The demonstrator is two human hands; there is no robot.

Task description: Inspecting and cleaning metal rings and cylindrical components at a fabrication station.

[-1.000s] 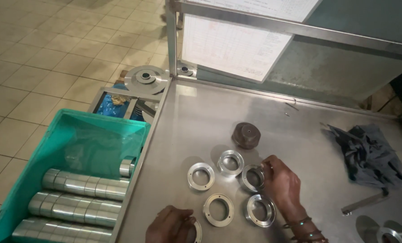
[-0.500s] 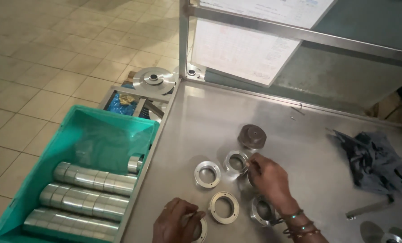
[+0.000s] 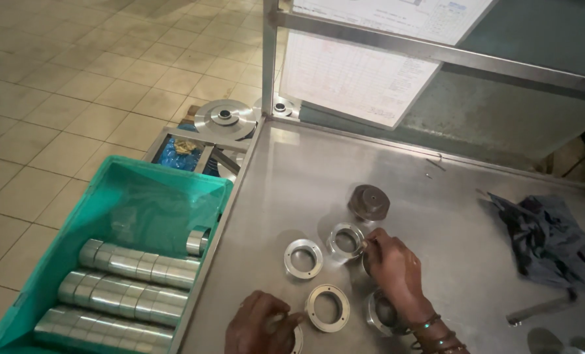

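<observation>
Right hand [image 3: 392, 265] fingertips pinch rim of flanged ring [image 3: 346, 240], lying flat at its 10 o'clock on counter [image 3: 292, 170]. I see left hand [image 3: 261, 324] curled on ring [image 3: 296, 338], grip unclear.

Shiny flanged metal ring [image 3: 345, 240] flat on the steel table [image 3: 292, 190], fingertips at its rim.
</observation>
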